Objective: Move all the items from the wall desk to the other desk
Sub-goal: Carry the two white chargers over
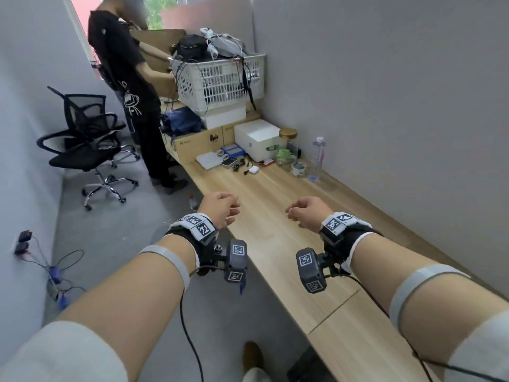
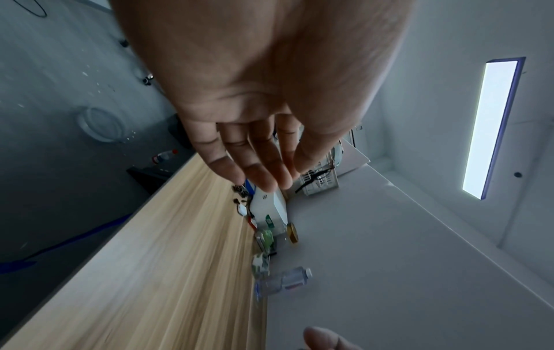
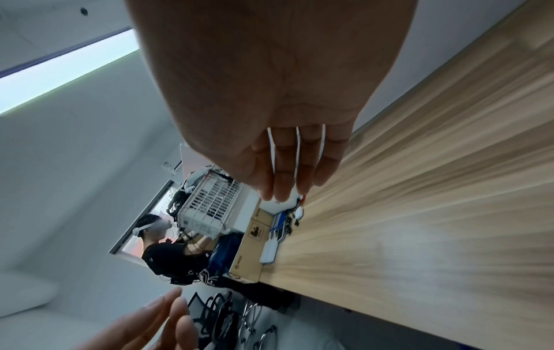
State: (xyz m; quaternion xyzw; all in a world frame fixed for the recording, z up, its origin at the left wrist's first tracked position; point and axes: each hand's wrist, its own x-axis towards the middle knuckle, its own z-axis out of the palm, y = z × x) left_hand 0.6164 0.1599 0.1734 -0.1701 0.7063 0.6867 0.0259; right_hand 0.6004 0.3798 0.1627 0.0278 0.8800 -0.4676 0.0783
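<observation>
sleeves: white, pushed up | forearms: grey bands | wrists: black straps, square-code tags, cabled cameras

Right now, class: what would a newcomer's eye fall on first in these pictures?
Two bare hands, the left hand and right hand, hover empty over the near end of the long wooden desk. At its far end stands a white basket heaped with cables, beside a person in black.

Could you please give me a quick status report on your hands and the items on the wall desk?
Left hand and right hand empty, over bare desk. Water bottle, jar, white box untouched, farther along. Nothing in the way.
</observation>
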